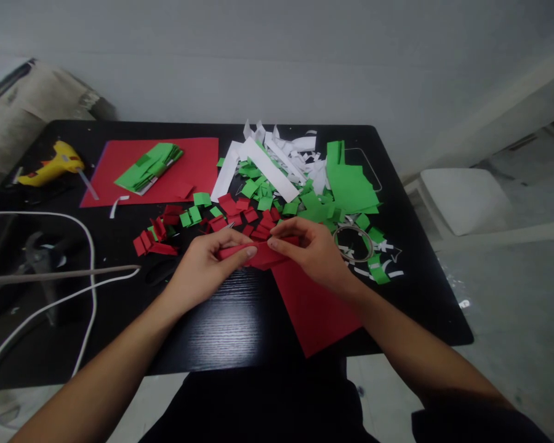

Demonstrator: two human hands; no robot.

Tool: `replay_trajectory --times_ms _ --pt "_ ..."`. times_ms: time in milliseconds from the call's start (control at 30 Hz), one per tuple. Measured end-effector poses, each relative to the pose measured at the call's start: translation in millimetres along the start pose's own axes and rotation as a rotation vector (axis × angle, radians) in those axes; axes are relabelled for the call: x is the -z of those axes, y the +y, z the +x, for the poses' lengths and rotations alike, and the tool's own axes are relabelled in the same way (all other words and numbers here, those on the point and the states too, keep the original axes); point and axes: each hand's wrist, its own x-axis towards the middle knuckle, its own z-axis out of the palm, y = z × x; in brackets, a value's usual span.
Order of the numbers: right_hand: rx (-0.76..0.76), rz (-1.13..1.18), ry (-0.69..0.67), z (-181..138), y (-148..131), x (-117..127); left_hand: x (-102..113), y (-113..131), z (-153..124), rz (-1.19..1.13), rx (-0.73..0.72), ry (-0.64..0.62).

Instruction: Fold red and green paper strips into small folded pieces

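Note:
Between my two hands, over the middle of a black table, is a folded red paper strip. My left hand pinches its left part, thumb on top. My right hand pinches the strip's right part between thumb and fingers. Below my right hand lies a flat red paper sheet. Just beyond my fingers are small cut red paper pieces, and behind them several green paper pieces. Dark scissor handles show partly beside my left wrist.
A yellow glue gun lies at the far left, near a red sheet bearing folded green paper. White paper strips are heaped at the back. A tape ring sits right. A white cable loops across the left side.

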Motion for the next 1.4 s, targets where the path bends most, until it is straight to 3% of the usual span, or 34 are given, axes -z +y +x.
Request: replay_trajectory --times_ms 200,1133,1400 --pt "0.003 -0.045 -0.084 -2.9 1.6 -2.9 -1.4 0.5 -0.8 0.038 -0.047 -0.012" --pt "0.038 -0.107 -0.119 -6.4 -3.2 -5.5 0.8 -7.7 -4.2 0.152 -0.139 -0.107" --pt "0.046 -0.108 -0.124 -6.3 -3.8 -4.9 -1.1 -5.2 -4.1 0.099 -0.099 -0.072"
